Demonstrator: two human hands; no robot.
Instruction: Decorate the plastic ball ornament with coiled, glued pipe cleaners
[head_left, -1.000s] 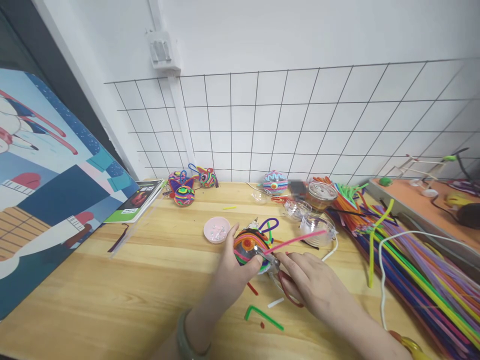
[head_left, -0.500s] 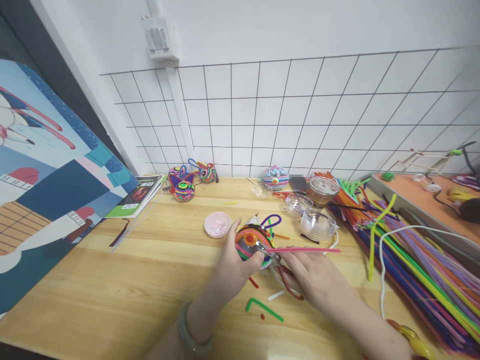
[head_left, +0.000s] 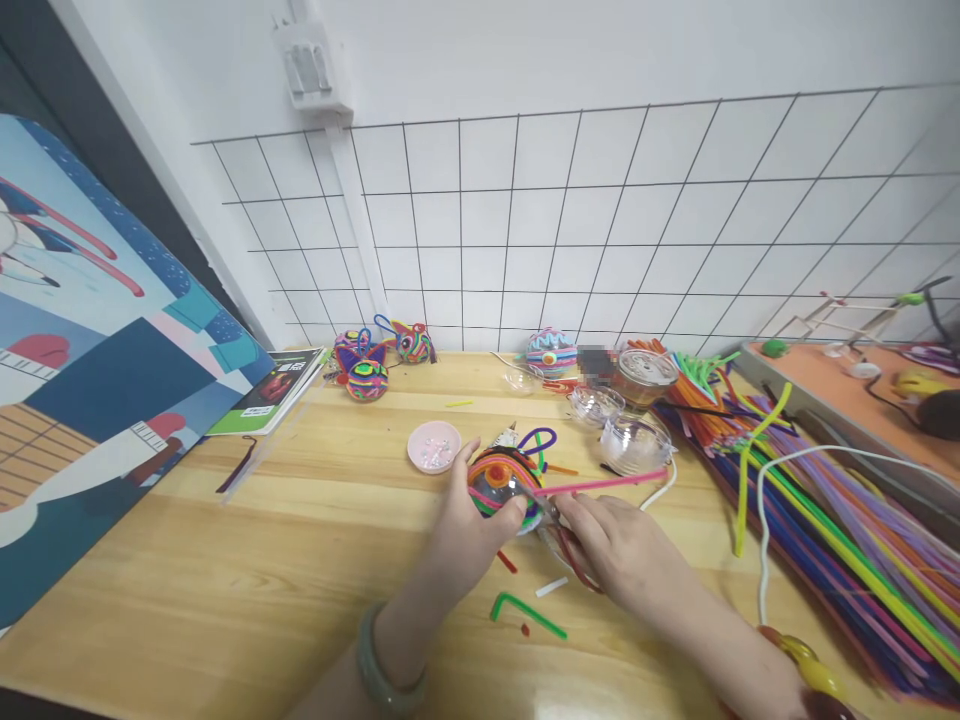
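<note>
My left hand [head_left: 469, 520] is closed around a clear plastic ball [head_left: 501, 484] partly covered with coloured pipe cleaners, with an orange disc and a purple loop on top. In my right hand [head_left: 619, 535] is a pair of scissors [head_left: 577, 560] with reddish handles, its blades against the right side of the ball. A pink pipe cleaner [head_left: 607, 482] sticks out rightward from the ball, passing just above my right fingers. The blade tips are hard to make out. Below lie a bent green pipe cleaner [head_left: 532, 612] and a white strip [head_left: 552, 587].
A pink dish [head_left: 434, 447] of small bits stands left of the ball. Clear plastic half shells [head_left: 636, 445] sit behind my right hand. Bundled pipe cleaners [head_left: 840, 560] and a white cable [head_left: 763, 540] lie at right. Finished ornaments [head_left: 364, 370] rest near the wall grid.
The pink pipe cleaner's free end has tilted upward. My right hand and the scissors have shifted slightly up and left against the ball. My left hand keeps its hold.
</note>
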